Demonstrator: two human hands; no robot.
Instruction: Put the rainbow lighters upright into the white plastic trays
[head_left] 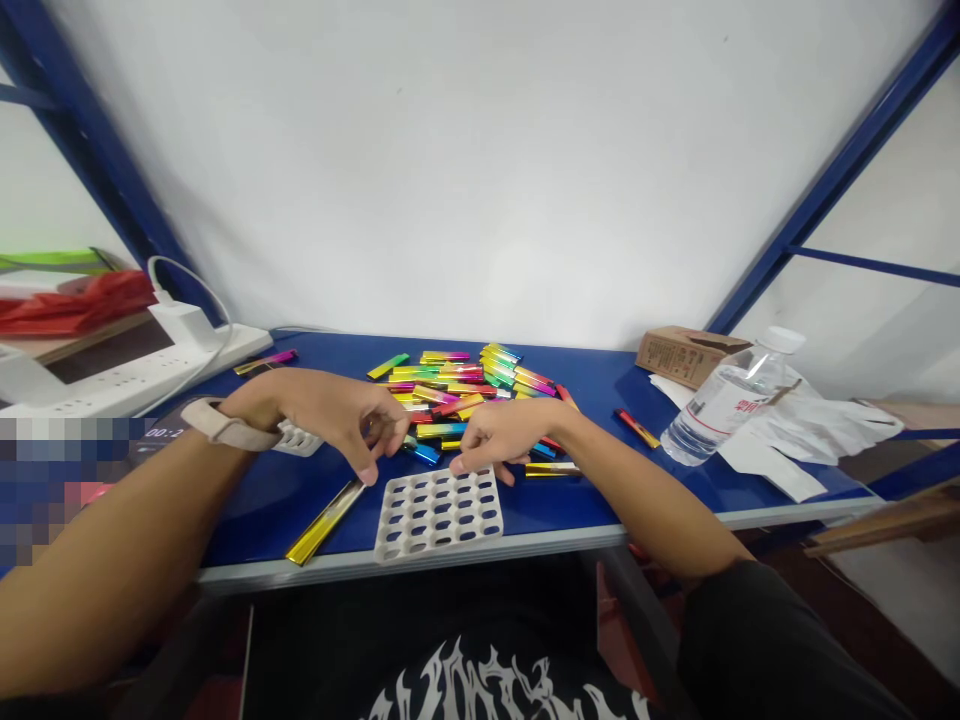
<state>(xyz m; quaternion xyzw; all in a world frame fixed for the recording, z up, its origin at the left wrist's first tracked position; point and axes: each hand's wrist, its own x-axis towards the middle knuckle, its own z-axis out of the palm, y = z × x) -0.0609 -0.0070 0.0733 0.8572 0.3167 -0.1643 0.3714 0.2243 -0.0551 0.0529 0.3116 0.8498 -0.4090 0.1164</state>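
Observation:
A white tray with rows of oval holes (439, 512) lies at the front edge of the blue table. My right hand (506, 435) is at its back right edge, thumb and fingers closed on the rim. Left of the tray, a long yellow metallic strip (326, 522) points toward my left hand (352, 420), whose thumb is near its far end; the fingers are curved and apart, with nothing visible between them. Behind both hands lies a pile of shiny multicoloured lighter-like pieces (457, 385). Part of another white tray (298, 438) shows under my left wrist.
A water bottle (724, 400) stands at the right, beside a cardboard box (686, 355) and white plastic bags (817, 425). One red-yellow piece (636, 428) lies apart from the pile. At the left are a white power strip (135, 375) with a cable and a red bag (82, 305).

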